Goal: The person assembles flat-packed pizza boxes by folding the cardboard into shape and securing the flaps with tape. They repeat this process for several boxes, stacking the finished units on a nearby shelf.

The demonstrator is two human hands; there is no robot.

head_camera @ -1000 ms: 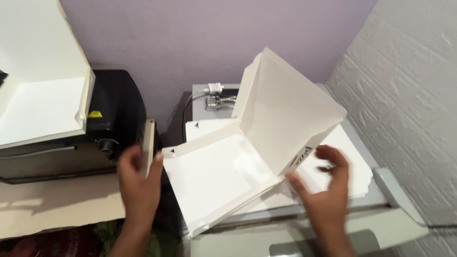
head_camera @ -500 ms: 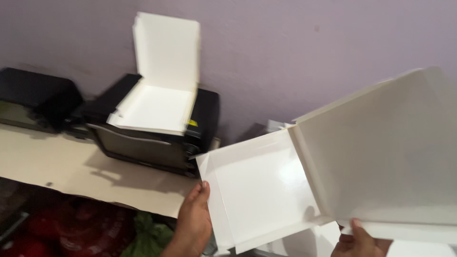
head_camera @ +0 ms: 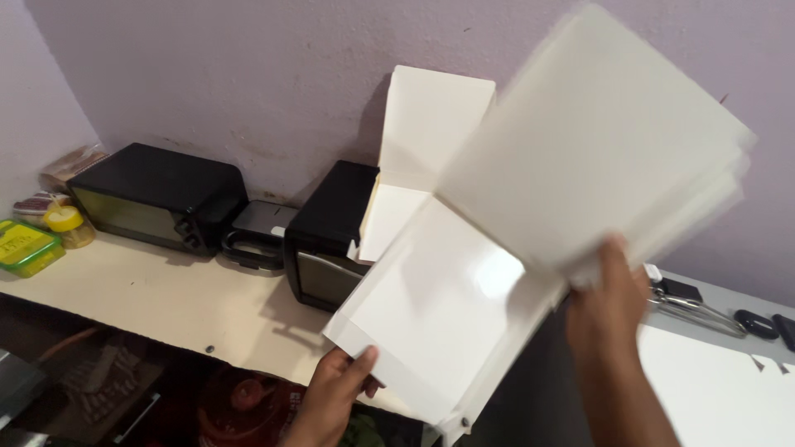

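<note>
While the open white box tilts in midair, left hand pinches its lower corner and right hand clasps its lid edge, both grips closed.

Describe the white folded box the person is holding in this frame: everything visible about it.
The white box looks like thin, glossy cardboard, plain and unprinted. It is open: a shallow tray with low folded side walls, and a large hinged lid swung up to the right, blurred by motion. It is held tilted in the air above the cream shelf edge. The left hand grips the tray's lower corner, thumb on the inside; the right hand holds it at the hinge, below the lid. Nothing is seen inside.
</note>
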